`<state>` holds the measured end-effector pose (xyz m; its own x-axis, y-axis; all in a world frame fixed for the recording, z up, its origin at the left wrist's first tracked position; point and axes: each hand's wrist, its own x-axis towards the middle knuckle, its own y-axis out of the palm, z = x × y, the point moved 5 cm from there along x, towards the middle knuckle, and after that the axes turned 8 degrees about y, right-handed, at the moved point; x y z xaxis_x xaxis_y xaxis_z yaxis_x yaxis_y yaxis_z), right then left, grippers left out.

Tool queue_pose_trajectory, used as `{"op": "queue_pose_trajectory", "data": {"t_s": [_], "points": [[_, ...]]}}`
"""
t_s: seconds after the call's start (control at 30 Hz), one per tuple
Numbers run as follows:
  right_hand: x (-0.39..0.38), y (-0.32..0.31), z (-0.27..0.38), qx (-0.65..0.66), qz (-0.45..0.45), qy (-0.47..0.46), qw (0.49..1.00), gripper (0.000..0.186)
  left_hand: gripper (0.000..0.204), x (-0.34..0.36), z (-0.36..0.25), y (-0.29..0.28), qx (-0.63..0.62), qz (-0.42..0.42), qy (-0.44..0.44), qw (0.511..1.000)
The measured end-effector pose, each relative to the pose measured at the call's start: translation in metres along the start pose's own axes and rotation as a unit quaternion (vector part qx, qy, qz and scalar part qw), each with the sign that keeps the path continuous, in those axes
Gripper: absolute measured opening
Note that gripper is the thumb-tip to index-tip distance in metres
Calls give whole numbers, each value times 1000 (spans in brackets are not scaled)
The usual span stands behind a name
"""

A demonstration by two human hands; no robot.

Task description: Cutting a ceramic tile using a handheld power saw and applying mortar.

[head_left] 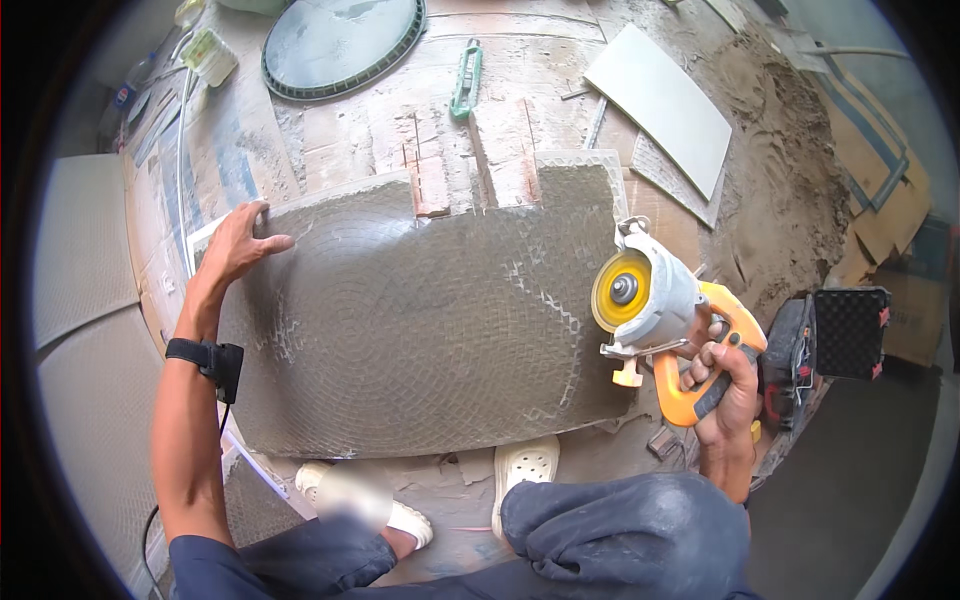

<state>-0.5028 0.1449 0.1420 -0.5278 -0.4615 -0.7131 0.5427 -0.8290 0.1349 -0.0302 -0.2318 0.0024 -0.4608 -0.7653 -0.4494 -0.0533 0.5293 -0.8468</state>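
My left hand (240,245) rests at the upper left edge of a large grey tile (420,320), fingers apart; its back side with a scaly grid texture faces up, with a notch cut from the far edge. My right hand (718,390) is closed round the handle of an orange and silver cutter (660,305), whose yellow disc (622,289) faces up-left over the tile's right edge. Reddish strips (510,150) lie at the notch. A green utility knife (466,78) lies beyond it.
A round lid (342,45) and dusty cardboard lie at the back. White tile pieces (655,100) are at the back right, beside rubble (790,180). An open black tool case (848,330) sits at right. Large tiles (80,230) stand at left. My clog-clad feet are below the tile.
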Motion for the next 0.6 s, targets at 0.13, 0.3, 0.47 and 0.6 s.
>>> {"op": "queue_pose_trajectory", "data": {"t_s": [0.13, 0.3, 0.47, 0.6], "points": [[1, -4, -5, 8, 4, 12, 1000, 29, 76, 16, -14, -2, -15, 7, 53, 998], [-1, -1, -8, 15, 7, 13, 1000, 30, 76, 43, -52, 3, -39, 65, 44, 996], [-6, 0, -12, 19, 0, 17, 1000, 30, 64, 58, -56, 11, -48, 49, 92, 993], [-9, -2, -20, 40, 8, 17, 999, 31, 62, 58, -54, 10, -74, 53, 88, 992]]}}
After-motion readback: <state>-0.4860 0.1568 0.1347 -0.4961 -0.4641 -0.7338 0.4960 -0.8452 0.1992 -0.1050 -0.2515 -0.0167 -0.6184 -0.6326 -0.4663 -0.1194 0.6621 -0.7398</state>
